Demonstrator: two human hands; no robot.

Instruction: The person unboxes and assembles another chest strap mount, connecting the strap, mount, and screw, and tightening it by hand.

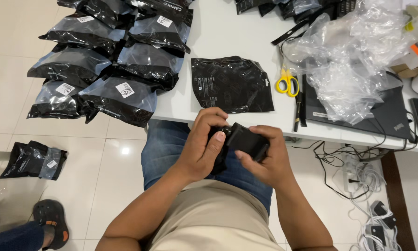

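Hands: left hand [204,146], right hand [267,158] | grip soft black folded cloth [244,139]

A small black bundle [242,142], folded soft fabric by the look of it, is sitting tilted above the lap, just below the table [227,28] edge. It is showing a smooth, dark, slightly glossy surface, partly hidden by fingers [217,139].

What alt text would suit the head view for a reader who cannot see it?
Both hands, left hand and right hand, hold a folded black item over the lap. On the white table ahead lie a flat black pouch, yellow scissors and a stack of bagged black items.
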